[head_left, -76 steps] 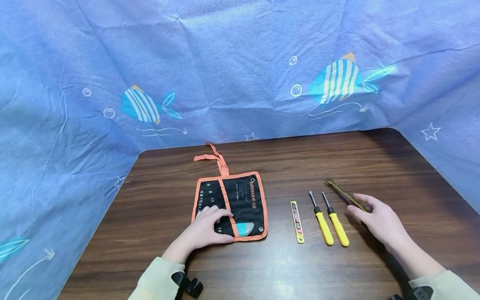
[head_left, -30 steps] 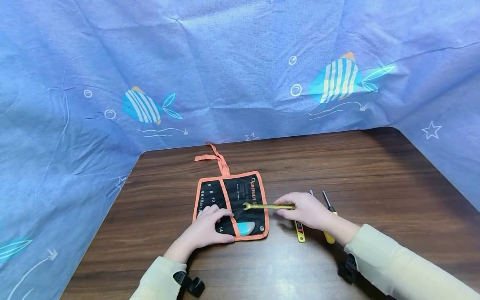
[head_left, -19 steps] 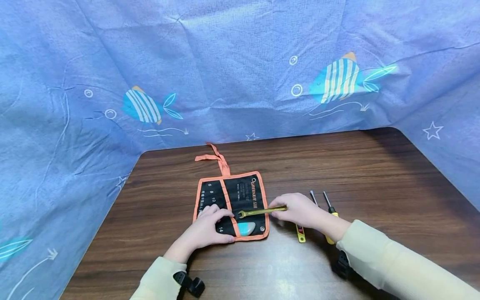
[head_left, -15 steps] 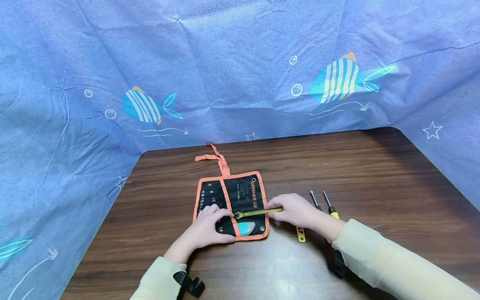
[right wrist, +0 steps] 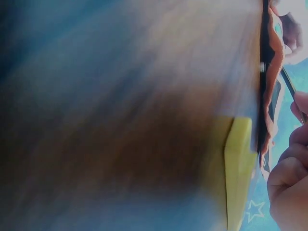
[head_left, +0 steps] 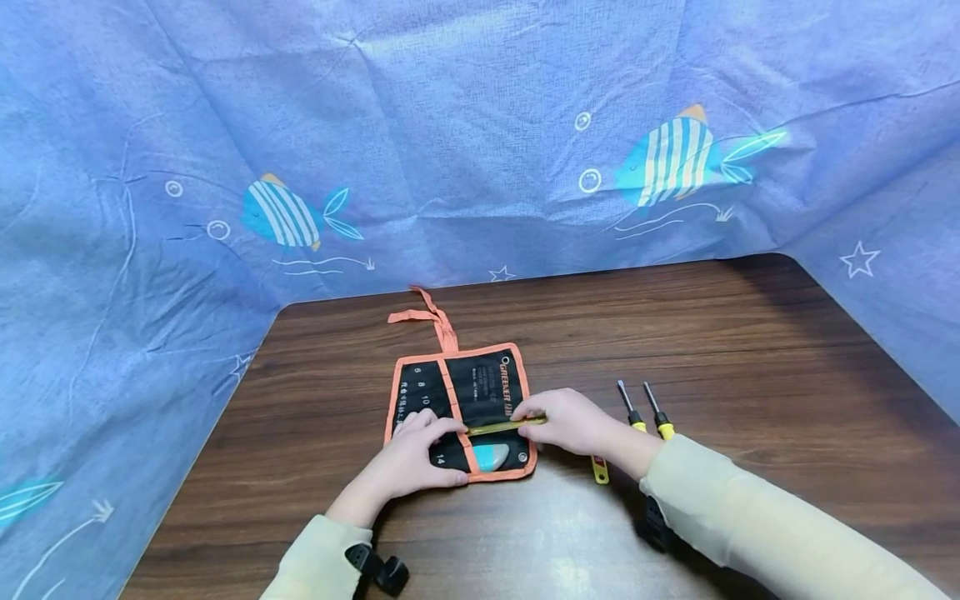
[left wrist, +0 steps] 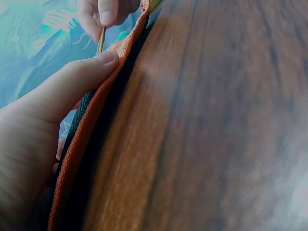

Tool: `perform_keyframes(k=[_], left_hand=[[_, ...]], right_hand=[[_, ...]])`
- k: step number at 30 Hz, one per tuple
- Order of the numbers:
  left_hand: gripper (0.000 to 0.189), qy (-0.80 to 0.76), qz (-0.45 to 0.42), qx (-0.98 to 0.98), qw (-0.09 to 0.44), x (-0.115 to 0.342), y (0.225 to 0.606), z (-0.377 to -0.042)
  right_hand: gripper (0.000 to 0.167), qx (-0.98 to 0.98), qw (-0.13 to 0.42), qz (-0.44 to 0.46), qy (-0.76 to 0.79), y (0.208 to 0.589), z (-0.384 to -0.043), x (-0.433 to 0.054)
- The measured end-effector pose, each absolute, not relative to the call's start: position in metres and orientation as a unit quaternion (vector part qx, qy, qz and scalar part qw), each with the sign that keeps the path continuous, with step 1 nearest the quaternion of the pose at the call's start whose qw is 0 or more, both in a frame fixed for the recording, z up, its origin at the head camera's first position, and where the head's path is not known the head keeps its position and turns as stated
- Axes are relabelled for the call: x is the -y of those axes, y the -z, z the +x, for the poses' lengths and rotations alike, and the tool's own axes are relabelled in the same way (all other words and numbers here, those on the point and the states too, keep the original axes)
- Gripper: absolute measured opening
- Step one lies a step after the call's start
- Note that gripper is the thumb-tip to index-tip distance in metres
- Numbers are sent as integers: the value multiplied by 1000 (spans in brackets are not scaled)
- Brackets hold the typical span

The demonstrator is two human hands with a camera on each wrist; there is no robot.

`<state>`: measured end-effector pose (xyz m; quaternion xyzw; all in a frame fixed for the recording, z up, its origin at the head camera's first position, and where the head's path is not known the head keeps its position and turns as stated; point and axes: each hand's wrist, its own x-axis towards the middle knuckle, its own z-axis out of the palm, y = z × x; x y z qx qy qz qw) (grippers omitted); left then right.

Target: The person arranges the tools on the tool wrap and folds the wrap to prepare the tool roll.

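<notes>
A black tool pouch (head_left: pixel 480 383) with orange edging lies flat on the table. My left hand (head_left: pixel 412 458) holds its lower left part, the thumb on the orange bottom edge and the fingers over the numbered pockets. My right hand (head_left: pixel 573 423) pinches a brass-coloured wrench (head_left: pixel 495 428) near one end. The wrench lies across the pouch, its far head hidden at the pocket's orange edge beside my left fingertips. In the left wrist view, the wrench (left wrist: pixel 101 41) slants down from the right fingers. A teal and grey rounded piece (head_left: pixel 491 457) protrudes from the lowest pocket.
Two yellow-handled screwdrivers (head_left: pixel 664 427) lie right of the pouch, partly hidden by the right forearm. A slim yellow pack (head_left: pixel 600 471) shows under the right wrist. Orange ties (head_left: pixel 441 327) stretch behind the pouch. A blue fish-print cloth (head_left: pixel 450 150) hangs behind the wooden table (head_left: pixel 570 317).
My right hand picked up the wrench at the right, carried it left over the pouch and slid its open-ended head to the pocket edge, where it disappears. The left hand has stayed put.
</notes>
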<state>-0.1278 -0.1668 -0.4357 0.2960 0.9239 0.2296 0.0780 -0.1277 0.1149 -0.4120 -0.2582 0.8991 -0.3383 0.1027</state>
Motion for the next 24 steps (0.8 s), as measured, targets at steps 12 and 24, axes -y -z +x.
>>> perform_keyframes(k=[12,24], left_hand=[[61,-236,287,-925,79,168,434,-128],[63,-238,280,-926,84,166,434,-126]], right_hand=[[17,-902,89,-265,329,410,-130,-95],[25,-907,110,-240,328,410,-132,-100]])
